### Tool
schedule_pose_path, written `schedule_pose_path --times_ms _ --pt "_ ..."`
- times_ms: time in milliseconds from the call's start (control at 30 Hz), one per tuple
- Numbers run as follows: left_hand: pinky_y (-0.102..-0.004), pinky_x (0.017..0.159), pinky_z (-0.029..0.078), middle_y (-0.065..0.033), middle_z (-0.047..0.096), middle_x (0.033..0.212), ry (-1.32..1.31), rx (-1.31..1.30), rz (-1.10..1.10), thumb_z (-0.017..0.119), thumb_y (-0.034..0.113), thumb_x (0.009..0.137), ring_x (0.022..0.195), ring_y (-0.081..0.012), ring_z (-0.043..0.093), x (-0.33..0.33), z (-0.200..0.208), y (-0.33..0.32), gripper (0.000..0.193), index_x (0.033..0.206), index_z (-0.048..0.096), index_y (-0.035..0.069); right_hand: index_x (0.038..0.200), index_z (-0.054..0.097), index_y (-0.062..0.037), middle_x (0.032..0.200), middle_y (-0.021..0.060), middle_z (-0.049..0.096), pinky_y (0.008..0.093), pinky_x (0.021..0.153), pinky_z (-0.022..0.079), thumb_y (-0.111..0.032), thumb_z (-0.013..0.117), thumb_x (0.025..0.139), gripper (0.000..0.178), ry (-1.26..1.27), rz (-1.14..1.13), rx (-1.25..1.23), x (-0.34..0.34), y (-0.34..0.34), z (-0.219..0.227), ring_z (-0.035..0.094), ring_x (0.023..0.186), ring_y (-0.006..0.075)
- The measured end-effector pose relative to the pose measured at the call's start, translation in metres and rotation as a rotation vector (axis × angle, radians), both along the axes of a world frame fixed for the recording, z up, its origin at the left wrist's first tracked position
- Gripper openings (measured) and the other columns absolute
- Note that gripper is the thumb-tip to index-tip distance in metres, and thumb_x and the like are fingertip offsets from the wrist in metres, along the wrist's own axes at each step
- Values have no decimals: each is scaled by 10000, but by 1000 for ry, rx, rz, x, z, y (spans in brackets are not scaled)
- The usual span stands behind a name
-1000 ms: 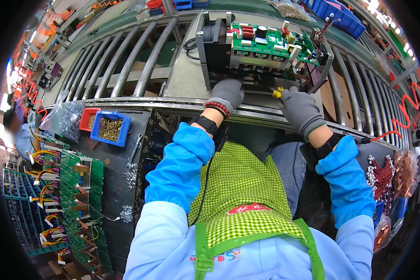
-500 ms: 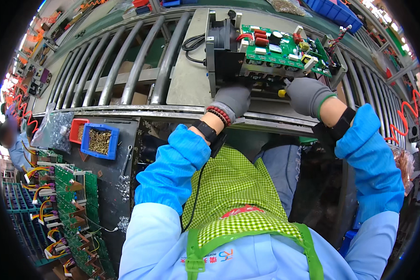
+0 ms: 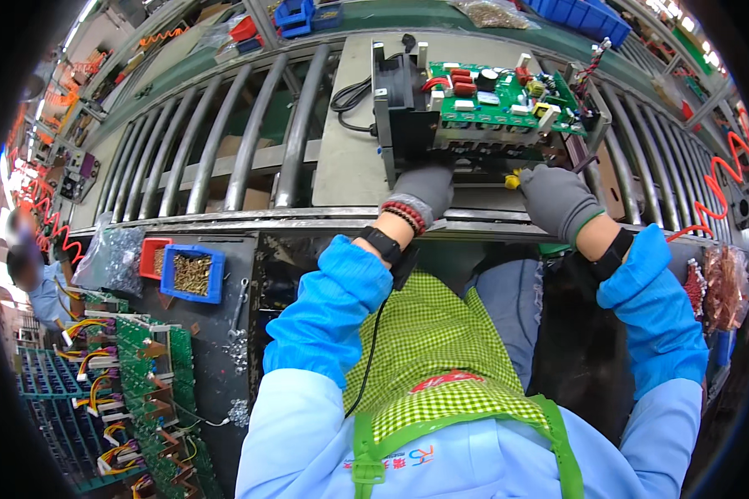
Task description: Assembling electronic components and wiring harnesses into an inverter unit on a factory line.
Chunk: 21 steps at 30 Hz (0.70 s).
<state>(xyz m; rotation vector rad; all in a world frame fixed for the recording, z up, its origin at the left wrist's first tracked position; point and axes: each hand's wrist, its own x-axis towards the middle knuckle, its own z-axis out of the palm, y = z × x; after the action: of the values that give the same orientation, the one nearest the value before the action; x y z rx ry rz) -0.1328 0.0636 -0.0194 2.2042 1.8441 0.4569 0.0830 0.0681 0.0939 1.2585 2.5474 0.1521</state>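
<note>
A metal-framed electronic unit with a green circuit board on top stands in front of me on a pale board. On the circuit board are red, white and yellow components, and a black fan housing sits at the unit's left end. My left hand, in a grey glove, is at the unit's near lower edge; its fingers are hidden by the unit and the hand itself. At the near right side, my gloved right hand is closed, with a small yellow piece at its fingertips. The piece's exact kind is unclear.
Metal conveyor rollers run on both sides of the unit. At the left bench stand a blue bin of brass-coloured screws, a red bin, a wrench and several upright green circuit boards. A black cable lies coiled beside the unit.
The view has shifted slightly, moving the scene within it. My right hand has turned a little about the yellow piece, which shows more. My left hand stays at the unit's near edge.
</note>
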Motion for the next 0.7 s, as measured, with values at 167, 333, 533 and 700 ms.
schedule_pose_path --times_ms 167,333,533,700 --pt "-475 785 525 -199 656 984 69 -120 -40 550 226 849 900 -368 645 4 1 10 294 1075 612 48 1064 652 10 904 183 694 432 719 540 -93 557 785 313 -196 6 -197 -11 33 22 675 830 348" --pt "-471 756 528 -217 656 962 144 -47 -88 562 209 831 862 -367 647 5 -6 16 279 1025 634 23 906 696 20 898 210 687 431 771 536 -115 540 755 256 -344 60 -247 -27 46 32 674 854 365" --pt "-459 759 542 -194 690 927 122 -87 -112 579 315 852 852 -365 674 10 11 8 315 943 706 41 941 675 17 920 204 683 440 781 530 -180 571 804 262 -249 20 -235 -8 39 22 663 884 364" --pt "-430 780 529 -127 567 1163 168 43 68 721 389 770 975 -315 624 21 20 -55 544 1219 563 124 939 624 -2 900 223 656 474 823 505 -289 574 844 306 63 123 -104 35 14 19 635 899 395"
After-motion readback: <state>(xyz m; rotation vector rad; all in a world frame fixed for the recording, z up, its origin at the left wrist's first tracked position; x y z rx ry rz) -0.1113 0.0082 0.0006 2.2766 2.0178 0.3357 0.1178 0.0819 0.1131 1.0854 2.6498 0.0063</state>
